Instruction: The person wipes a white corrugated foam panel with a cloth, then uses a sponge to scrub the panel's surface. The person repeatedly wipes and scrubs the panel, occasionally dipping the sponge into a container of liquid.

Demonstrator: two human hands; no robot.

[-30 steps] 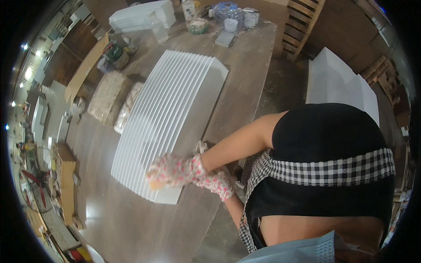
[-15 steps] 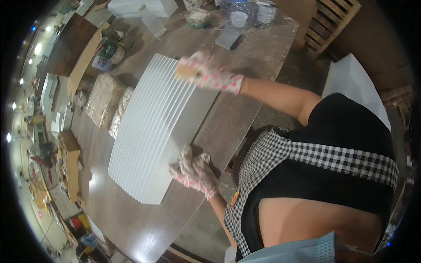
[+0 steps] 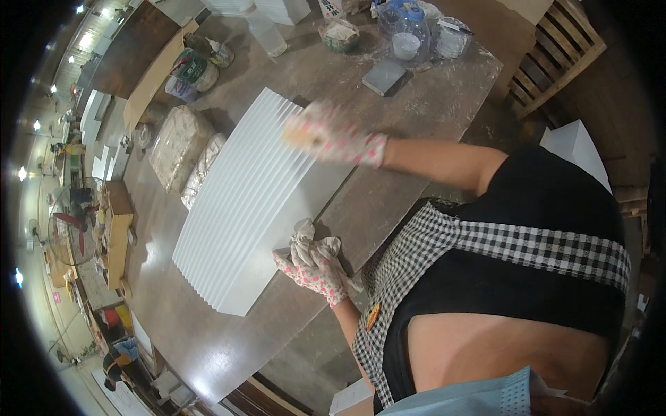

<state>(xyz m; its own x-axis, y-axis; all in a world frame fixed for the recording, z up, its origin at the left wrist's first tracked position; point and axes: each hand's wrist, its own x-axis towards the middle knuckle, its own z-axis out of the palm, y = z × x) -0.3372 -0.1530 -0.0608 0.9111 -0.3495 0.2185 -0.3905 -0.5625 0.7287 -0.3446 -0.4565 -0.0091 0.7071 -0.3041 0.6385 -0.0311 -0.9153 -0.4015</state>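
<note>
Head view — right hand [image 3: 326,135] blurred over ribbed white panel [image 3: 257,201], grip unclear; left hand [image 3: 312,267] clutches rag [image 3: 309,239].

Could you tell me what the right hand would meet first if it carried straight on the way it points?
The right hand already rests on the white ribbed panel, so it would first cross more ridges. Past the panel's far edge, the plastic-wrapped bundle probably comes next, though depth is unclear.

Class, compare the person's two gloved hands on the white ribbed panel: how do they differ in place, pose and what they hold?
The right hand reaches out to the white ribbed panel's far end, arm extended; the left hand rests at its near edge, close to the body. The left hand clutches a crumpled cloth; the right presses something small and blurred. Both wear floral gloves.
</note>
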